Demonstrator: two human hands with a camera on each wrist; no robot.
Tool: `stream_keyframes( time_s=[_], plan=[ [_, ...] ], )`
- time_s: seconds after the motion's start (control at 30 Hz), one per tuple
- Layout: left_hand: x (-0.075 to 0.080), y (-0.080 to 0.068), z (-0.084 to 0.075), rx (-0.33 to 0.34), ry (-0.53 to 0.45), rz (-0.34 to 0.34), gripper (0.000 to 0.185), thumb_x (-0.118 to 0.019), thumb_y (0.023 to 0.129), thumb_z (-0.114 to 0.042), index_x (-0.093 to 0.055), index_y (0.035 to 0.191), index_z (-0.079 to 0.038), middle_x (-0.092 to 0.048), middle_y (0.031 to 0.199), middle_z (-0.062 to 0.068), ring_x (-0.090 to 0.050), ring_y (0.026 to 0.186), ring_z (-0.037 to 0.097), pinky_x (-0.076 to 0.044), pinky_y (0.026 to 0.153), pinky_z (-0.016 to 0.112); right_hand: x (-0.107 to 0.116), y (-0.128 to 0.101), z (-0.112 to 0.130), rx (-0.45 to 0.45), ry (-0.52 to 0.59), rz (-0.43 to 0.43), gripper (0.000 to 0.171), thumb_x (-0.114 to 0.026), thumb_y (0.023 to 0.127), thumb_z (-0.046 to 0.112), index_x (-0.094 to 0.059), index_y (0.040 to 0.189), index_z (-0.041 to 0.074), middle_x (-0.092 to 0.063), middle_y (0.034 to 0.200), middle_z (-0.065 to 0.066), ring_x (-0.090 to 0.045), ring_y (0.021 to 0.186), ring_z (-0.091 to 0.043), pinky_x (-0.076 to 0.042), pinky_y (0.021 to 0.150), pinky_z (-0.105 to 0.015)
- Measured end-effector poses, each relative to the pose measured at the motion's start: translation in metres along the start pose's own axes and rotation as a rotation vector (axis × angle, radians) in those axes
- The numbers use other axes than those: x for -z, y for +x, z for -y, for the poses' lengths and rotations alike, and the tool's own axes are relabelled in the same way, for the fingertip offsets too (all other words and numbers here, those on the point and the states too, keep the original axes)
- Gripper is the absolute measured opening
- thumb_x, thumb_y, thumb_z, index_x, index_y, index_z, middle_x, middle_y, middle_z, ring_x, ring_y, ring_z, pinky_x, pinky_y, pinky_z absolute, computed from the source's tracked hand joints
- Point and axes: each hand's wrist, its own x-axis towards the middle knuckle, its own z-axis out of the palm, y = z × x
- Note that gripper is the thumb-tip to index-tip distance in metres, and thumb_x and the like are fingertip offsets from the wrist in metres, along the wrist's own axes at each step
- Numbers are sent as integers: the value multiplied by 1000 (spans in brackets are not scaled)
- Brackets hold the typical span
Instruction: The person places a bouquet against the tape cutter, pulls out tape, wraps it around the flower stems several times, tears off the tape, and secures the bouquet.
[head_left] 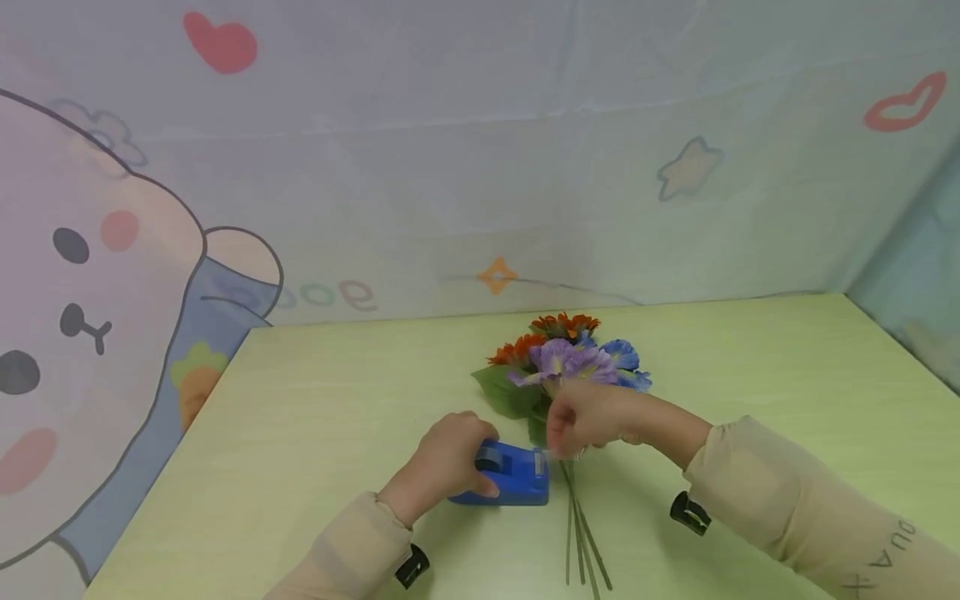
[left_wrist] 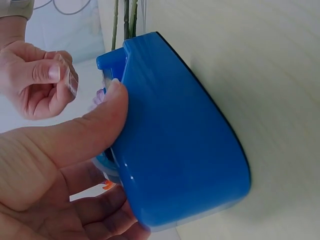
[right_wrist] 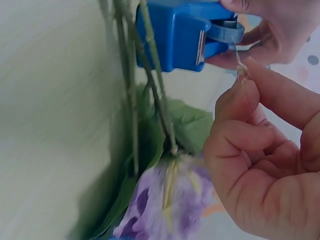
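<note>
A blue tape dispenser [head_left: 517, 490] stands on the table, and my left hand [head_left: 452, 450] grips it from its left end, thumb along one side in the left wrist view. The tape roll [right_wrist: 225, 34] shows in its top. My right hand [head_left: 592, 412] pinches a piece of clear tape [left_wrist: 71, 82] between thumb and fingertips, just right of the dispenser's cutting edge. In the right wrist view the tape runs up toward the roll. Beneath and beyond the right hand lies a bunch of artificial flowers, with purple petals [head_left: 573, 362] and thin green stems [head_left: 579, 533] pointing toward me.
Orange flowers [head_left: 517, 348], blue flowers [head_left: 622, 354] and a broad green leaf [head_left: 506, 392] belong to the bunch. The pale yellow-green table [head_left: 337, 400] meets a printed cloth backdrop [head_left: 450, 167] behind. Black clips [head_left: 690, 513] hang by both sleeves.
</note>
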Motion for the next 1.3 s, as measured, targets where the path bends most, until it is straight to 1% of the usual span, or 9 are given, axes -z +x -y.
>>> stream_keyframes(
  time_s=[0.23, 0.37, 0.47, 0.57, 0.7, 0.77, 0.83, 1.07, 1.3],
  plan=[
    [0, 1, -1, 6, 0, 5, 52, -88, 62, -24, -68, 105, -2, -65, 96, 8, -57, 88, 21, -48, 79, 35, 11, -10, -16, -21, 59, 20, 7, -64, 82, -4, -68, 78, 0, -57, 62, -1, -28, 46, -9, -23, 43, -20],
    [0, 2, -1, 13, -2, 9, 52, -88, 62, -24, -68, 105, -2, -64, 96, 7, -57, 88, 21, -48, 79, 34, 10, -11, -25, -67, 105, 11, 7, -63, 81, -5, -67, 79, 0, -56, 61, -2, -24, 44, -8, -23, 43, -20],
    [0, 2, -1, 13, -12, 9, 52, -88, 62, -23, -68, 105, -2, -64, 96, 7, -57, 88, 21, -48, 78, 34, 6, -9, -33, -91, 110, -13, 8, -64, 80, -5, -66, 77, 2, -57, 62, -2, -28, 45, -8, -23, 43, -20],
    [-1, 2, -1, 12, -21, 7, 52, -88, 62, -23, -68, 105, -1, -64, 95, 8, -57, 88, 21, -47, 78, 33, 1, -6, -41, -70, 97, -32, 9, -65, 78, -6, -66, 75, 2, -59, 63, -2, -36, 48, -9, -24, 43, -20],
    [-3, 0, 2, 13, -13, 3, 53, -88, 63, -23, -67, 106, -1, -63, 97, 9, -57, 88, 22, -47, 80, 34, -4, -2, -48, -8, 108, -56, 8, -67, 75, -8, -65, 74, 0, -60, 64, -3, -48, 55, -12, -40, 48, -25],
    [-4, 0, 3, 10, -8, 0, 54, -87, 63, -23, -67, 107, 0, -63, 97, 9, -57, 89, 22, -47, 81, 34, -6, -1, -49, 15, 122, -78, 9, -68, 73, -8, -63, 74, -1, -61, 65, -4, -52, 56, -13, -47, 53, -30],
    [-4, 1, 3, 3, -1, 0, 54, -87, 64, -23, -67, 108, 0, -63, 97, 10, -57, 89, 23, -47, 81, 34, -8, 0, -49, 21, 119, -108, 12, -71, 72, -7, -61, 73, -1, -60, 64, -4, -55, 56, -14, -51, 56, -33],
    [-2, 0, -1, -14, 16, -6, 53, -87, 64, -23, -67, 107, 0, -63, 95, 9, -56, 87, 22, -47, 80, 33, -11, 3, -49, -17, 28, -187, 24, -78, 68, -2, -54, 67, 4, -54, 61, -2, -53, 55, -14, -46, 54, -30],
    [-4, -5, -2, -35, 41, -16, 56, -85, 67, -25, -64, 113, 1, -62, 102, 11, -57, 92, 24, -48, 82, 34, -15, 4, -49, -39, 32, -203, 26, -79, 67, -2, -53, 67, 4, -52, 61, -2, -51, 55, -15, -45, 54, -30]
  ],
)
